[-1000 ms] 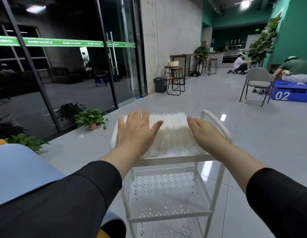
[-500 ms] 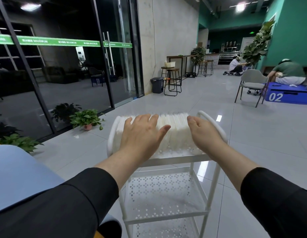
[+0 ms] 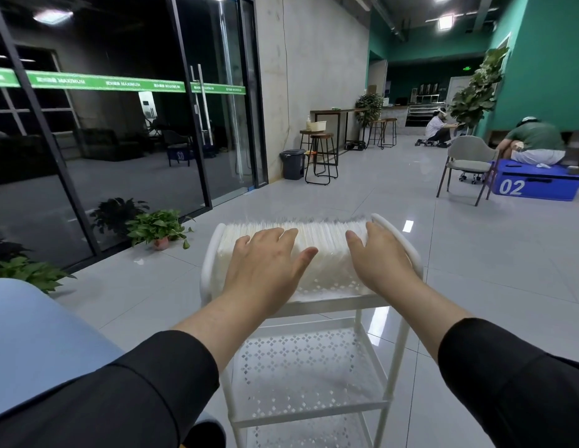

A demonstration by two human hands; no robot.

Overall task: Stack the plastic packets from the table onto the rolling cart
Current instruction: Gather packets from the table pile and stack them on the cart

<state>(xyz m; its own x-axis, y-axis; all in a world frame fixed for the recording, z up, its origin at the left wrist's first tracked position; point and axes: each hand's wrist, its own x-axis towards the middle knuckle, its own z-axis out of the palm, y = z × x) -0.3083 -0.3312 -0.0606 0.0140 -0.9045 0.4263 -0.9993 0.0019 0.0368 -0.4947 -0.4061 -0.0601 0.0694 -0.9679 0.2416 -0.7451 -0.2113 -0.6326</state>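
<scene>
A row of several white plastic packets [image 3: 323, 240] stands on edge across the top shelf of the white rolling cart [image 3: 327, 302], filling it from one handle to the other. My left hand [image 3: 265, 263] lies flat on the left half of the row, fingers straight and spread. My right hand [image 3: 378, 257] rests with straight fingers on the right end of the row, beside the cart's right handle [image 3: 398, 237]. Neither hand holds a packet.
A blue table [image 3: 39, 334] corner sits at the lower left. Potted plants [image 3: 159, 226] line the glass wall on the left. The cart's perforated lower shelf [image 3: 301, 376] holds nothing. A grey chair [image 3: 469, 166], a blue box [image 3: 537, 184] and seated people are far right.
Both hands slid slightly forward over the packet row, the right one nearer the right handle. The view tilted a little.
</scene>
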